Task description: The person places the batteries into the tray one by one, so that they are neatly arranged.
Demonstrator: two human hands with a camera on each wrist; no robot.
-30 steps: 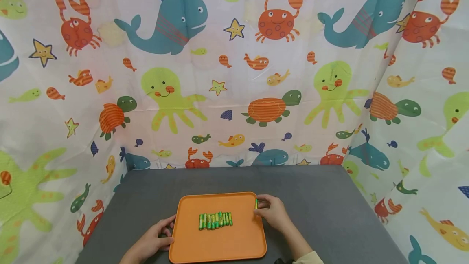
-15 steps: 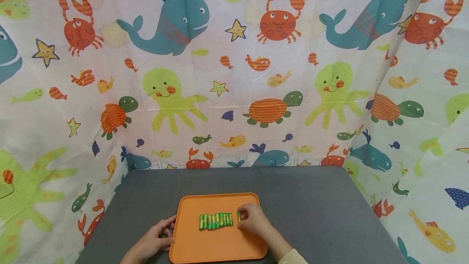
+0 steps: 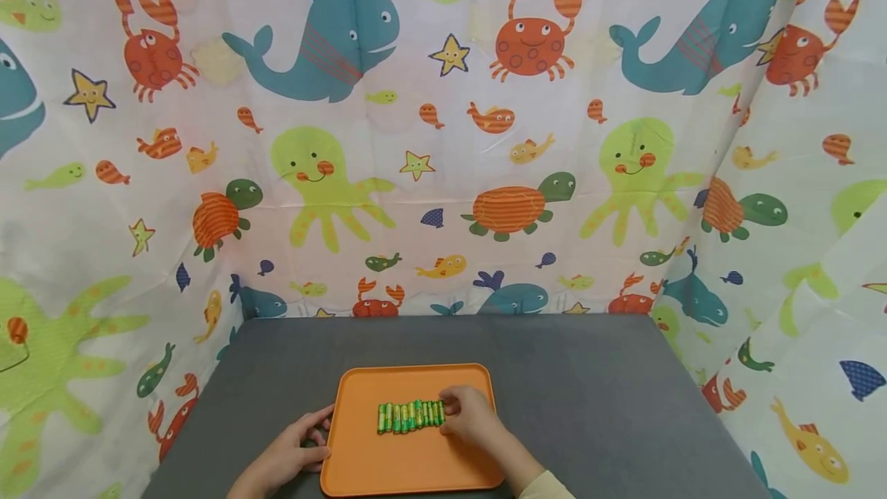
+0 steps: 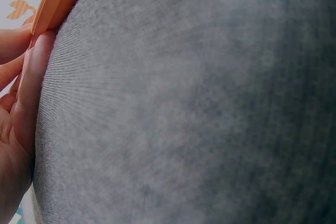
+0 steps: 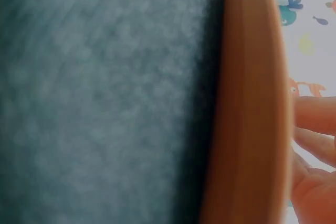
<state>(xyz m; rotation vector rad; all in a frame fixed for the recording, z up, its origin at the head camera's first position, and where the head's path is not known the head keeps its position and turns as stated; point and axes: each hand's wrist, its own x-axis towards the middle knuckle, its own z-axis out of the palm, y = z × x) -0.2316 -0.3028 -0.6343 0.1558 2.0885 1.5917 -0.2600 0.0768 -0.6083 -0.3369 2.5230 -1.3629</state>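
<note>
On an orange tray (image 3: 409, 468) lies a row of several green-and-yellow batteries (image 3: 405, 417), side by side, their ends uneven. At the row's right end my right hand (image 3: 471, 416) pinches one battery (image 3: 442, 410) between thumb and fingers, close against its neighbours and partly hidden. My left hand (image 3: 287, 449) rests on the table at the tray's left edge, fingertips and thumb touching the rim. The left wrist view shows these fingers (image 4: 37, 77) at the tray's side. In the right wrist view the tray's wall (image 5: 249, 103) hides the fingertips and the battery.
A grey table (image 3: 589, 399) carries the tray near its front. Behind and at both sides hangs a white curtain (image 3: 416, 283) printed with sea animals.
My right hand has moved left from the tray's right rim, bringing a battery to the right end of the row. My left hand has stayed at the left edge.
</note>
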